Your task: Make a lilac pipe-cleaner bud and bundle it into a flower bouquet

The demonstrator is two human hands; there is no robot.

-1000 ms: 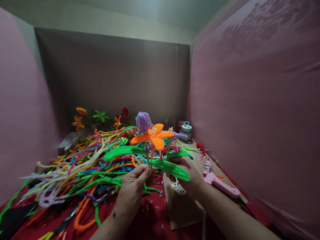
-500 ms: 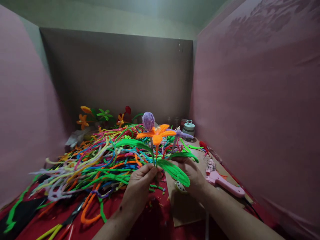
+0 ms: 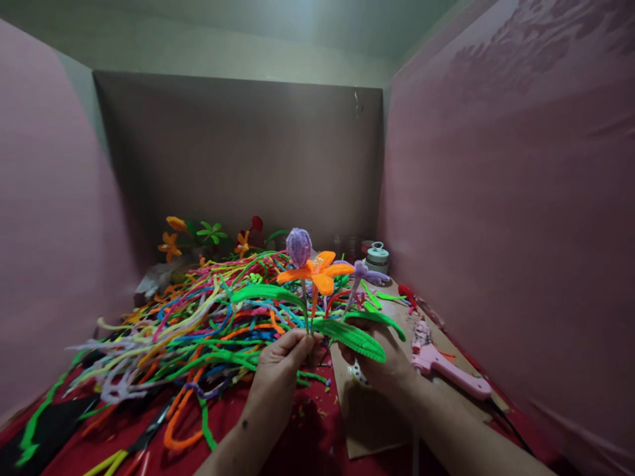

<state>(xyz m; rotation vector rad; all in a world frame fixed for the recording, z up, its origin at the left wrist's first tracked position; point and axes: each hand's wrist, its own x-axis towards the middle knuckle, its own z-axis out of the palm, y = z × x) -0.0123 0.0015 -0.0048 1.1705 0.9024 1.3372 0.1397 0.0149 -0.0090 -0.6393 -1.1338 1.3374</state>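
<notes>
Closest to me, at the lower left of the frame, a tool with yellow handles (image 3: pixel 143 435) lies on the red cloth (image 3: pixel 292 439). Just right of the lower centre, a sheet of brown cardboard (image 3: pixel 374 433) lies under the right forearm.

At the centre of the frame, the left hand (image 3: pixel 284 363) has thumb and fingers pinched together on the thin stems of an orange flower (image 3: pixel 321 272) and a purple bud (image 3: pixel 299 248), which stand upright above it. The right hand (image 3: pixel 389 360), just right of centre, is curled closed on the stem of an open purple flower (image 3: pixel 364 272); a broad green leaf (image 3: pixel 352 338) crosses in front and hides most of its fingertips. A white piece with dark dots (image 3: pixel 358 377) peeks out beside that hand.

Over at the right, a pink glue gun (image 3: pixel 449 375) lies on the board. Left of centre spreads a tangled heap of fuzzy stems (image 3: pixel 198 317) in many colours.

Farther off, a pale green container (image 3: pixel 378 254) stands right of the flowers, and more fuzzy blooms (image 3: pixel 170 246) show beyond the heap, before the grey back wall (image 3: pixel 243 152).
</notes>
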